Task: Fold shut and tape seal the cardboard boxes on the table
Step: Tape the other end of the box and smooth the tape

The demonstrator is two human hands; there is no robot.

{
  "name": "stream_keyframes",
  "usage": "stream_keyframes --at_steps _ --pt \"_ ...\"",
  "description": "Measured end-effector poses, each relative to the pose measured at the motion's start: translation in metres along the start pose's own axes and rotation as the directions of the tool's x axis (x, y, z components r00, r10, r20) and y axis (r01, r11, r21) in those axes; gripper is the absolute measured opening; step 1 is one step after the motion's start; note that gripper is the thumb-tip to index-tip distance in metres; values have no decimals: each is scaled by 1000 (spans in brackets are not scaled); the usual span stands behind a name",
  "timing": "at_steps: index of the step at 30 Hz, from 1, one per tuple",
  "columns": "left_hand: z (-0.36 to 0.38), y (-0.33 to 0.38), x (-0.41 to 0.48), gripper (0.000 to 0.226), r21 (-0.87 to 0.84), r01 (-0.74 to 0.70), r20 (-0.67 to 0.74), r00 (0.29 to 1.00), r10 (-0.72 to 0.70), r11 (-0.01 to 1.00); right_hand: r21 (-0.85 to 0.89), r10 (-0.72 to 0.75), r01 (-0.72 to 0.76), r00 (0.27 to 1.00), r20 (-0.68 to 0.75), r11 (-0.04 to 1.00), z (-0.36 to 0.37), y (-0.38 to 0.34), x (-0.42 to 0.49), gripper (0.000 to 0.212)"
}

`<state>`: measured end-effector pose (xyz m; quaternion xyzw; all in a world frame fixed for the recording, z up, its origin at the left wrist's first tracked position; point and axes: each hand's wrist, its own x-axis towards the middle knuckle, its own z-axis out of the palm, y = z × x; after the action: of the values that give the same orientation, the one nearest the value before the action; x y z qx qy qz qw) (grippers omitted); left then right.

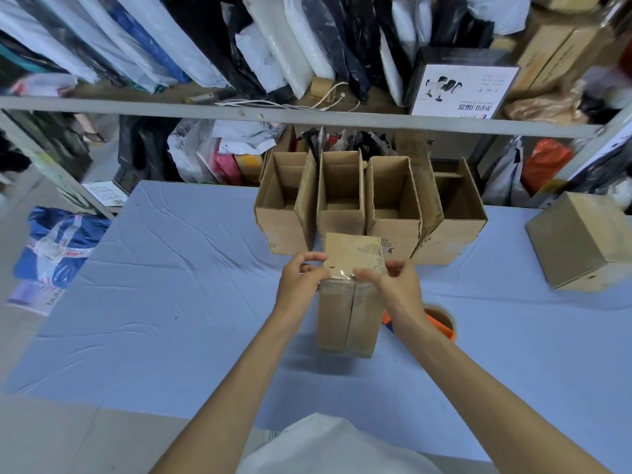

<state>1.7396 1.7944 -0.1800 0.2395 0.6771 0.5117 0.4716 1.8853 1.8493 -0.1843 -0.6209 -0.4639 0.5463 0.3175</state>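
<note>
I am holding the cardboard box point(347, 316) with both hands over the middle of the blue tabletop point(171, 285). Its flaps are lying shut, with the seam running toward me. My left grip point(301, 280) is pinching the far left corner, thumb on top and fingers curled round the side. My right grip point(395, 283) is curling round the far right corner, its thumb lying along the clear tape strip point(337, 274) crossing that far edge.

Just beyond both grips a row of open boxes point(396, 230) is standing, the boxes touching one another, and the middle ones are crowding right behind the held box. Beside my right wrist a tape roll point(443, 325) with orange on it is lying, partly hidden by my forearm. Well to the right of my right grip a closed box point(581, 241) is sitting. Beyond the row a shelf point(239, 112) is carrying packed plastic bags.
</note>
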Motion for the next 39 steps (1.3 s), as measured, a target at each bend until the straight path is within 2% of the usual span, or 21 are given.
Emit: stream_keyframes --at_steps 2,4,9,12,19,24,27,30,35,39 --pt "4 -1 -1 27 32 -2 8 1000 2 999 -135 -53 52 999 -6 989 7 -1 -3 74" --pt "6 -3 -1 37 60 -5 -7 1000 6 998 -168 -72 71 997 -1 983 8 -3 -2 76" --pt "5 -8 5 28 54 -5 18 1000 4 999 -195 -88 97 995 53 976 -4 -9 1 42" --pt "5 -10 9 25 71 -8 50 999 5 997 -118 -68 80 993 98 990 -14 -10 9 23" --pt "3 -14 14 22 -29 2 111 994 1 1000 -57 21 -16 996 89 998 -17 -5 19 11" --pt "1 -16 14 21 -36 16 110 994 -12 999 -27 -22 23 999 45 999 -14 -5 17 22" --pt "2 -18 15 23 -28 11 95 995 -8 1000 -1 -32 32 998 46 999 -17 -1 17 20" --pt "3 -18 14 24 -20 14 97 995 -12 1000 10 -2 1 999 39 1000 -18 1 20 26" --pt "-1 -15 13 23 -11 19 149 989 -17 1000 -106 -20 15 999 -40 994 -8 3 19 46" --pt "0 -16 14 22 -11 -1 134 991 2 1000 -74 -32 30 999 -27 997 -7 1 19 46"
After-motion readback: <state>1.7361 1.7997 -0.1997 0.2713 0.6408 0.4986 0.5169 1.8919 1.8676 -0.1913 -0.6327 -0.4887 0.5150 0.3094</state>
